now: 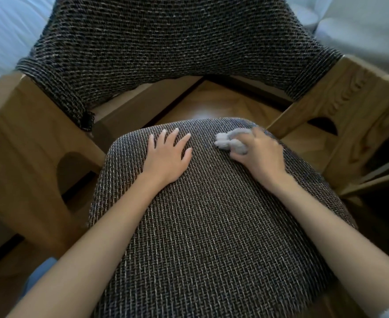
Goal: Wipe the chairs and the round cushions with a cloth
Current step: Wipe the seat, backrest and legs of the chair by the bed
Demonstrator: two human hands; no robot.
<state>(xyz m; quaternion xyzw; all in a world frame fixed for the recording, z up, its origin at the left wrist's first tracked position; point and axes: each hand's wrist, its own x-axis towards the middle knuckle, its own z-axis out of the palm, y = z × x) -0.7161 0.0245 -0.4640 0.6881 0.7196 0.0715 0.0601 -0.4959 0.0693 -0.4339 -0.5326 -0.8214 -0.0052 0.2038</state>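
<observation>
A wooden chair fills the view, with a dark woven seat cushion [211, 226] below me and a matching woven backrest [177, 47] at the top. My left hand [167, 154] lies flat on the far part of the seat, fingers spread. My right hand [261, 154] grips a bunched pale grey cloth [231, 142] and holds it against the seat near its far right corner. The right hand is blurred.
Wooden armrests stand on both sides, the left armrest [23, 143] and the right armrest [349, 106]. Wooden floor [214, 104] shows through the gap behind the seat. White bedding [5, 31] lies beyond the chair at the top left and top right.
</observation>
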